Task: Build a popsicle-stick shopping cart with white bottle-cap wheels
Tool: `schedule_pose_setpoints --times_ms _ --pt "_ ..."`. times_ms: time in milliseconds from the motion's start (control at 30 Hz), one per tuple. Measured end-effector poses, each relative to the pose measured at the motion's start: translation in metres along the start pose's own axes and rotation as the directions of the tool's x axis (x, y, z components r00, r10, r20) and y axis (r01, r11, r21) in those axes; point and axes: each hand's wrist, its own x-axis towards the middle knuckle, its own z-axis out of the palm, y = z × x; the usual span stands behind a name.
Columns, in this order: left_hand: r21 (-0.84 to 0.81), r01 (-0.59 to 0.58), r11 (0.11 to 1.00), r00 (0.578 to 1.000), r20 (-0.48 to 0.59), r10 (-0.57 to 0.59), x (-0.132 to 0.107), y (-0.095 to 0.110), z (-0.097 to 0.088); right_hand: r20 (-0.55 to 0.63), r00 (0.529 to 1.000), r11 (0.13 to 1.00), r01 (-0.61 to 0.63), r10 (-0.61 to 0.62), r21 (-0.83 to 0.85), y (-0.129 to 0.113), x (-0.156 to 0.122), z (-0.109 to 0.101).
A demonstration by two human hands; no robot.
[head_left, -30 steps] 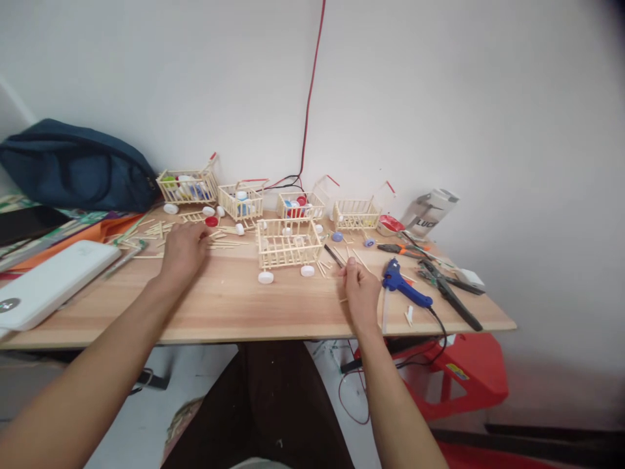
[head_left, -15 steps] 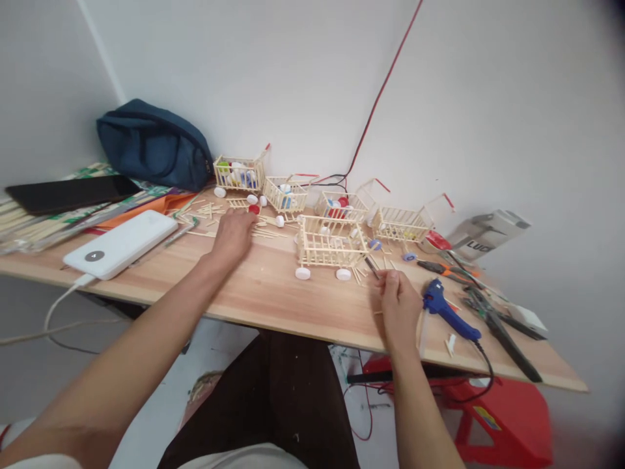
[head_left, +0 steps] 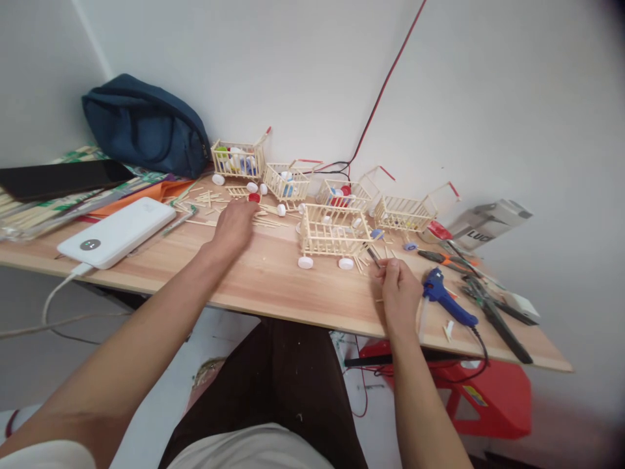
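My left hand point(head_left: 236, 228) rests on the table with its fingers bent together beside a red bottle cap point(head_left: 254, 197) and loose thin sticks point(head_left: 267, 221). Its fingertips are partly hidden, so what they hold is unclear. My right hand point(head_left: 401, 293) is closed on a thin dark tool point(head_left: 372, 254), whose tip points toward the nearest stick cart point(head_left: 334, 233). That cart, a basket of pale sticks on white bottle-cap wheels point(head_left: 305, 262), stands between my hands. Short cut sticks point(head_left: 359, 264) lie by its right wheel.
Several finished-looking stick carts point(head_left: 239, 159) with red handles line the wall. Left are a blue bag point(head_left: 146, 127), a phone point(head_left: 63, 179) and a white power bank point(head_left: 117, 233). Right are a blue glue gun point(head_left: 446, 296), orange-handled pliers point(head_left: 444, 260), black-handled cutters point(head_left: 498, 322) and a box point(head_left: 493, 225).
The camera view has tilted slightly, so the table appears higher. Both hands keep nearly the same places, the right still with the thin dark tool.
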Motion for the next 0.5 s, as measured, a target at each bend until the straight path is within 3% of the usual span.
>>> schedule_pose_setpoints --times_ms 167,500 --pt "0.171 -0.016 0.985 1.000 0.024 0.012 0.0009 -0.0024 0.0048 -0.020 1.000 1.000 0.017 -0.017 0.013 0.0006 -0.0002 -0.0003" --pt "0.140 -0.083 0.987 0.993 -0.069 0.093 0.0050 -0.0008 0.0024 -0.056 0.998 0.997 0.004 0.000 0.077 0.0009 0.0002 0.0001"
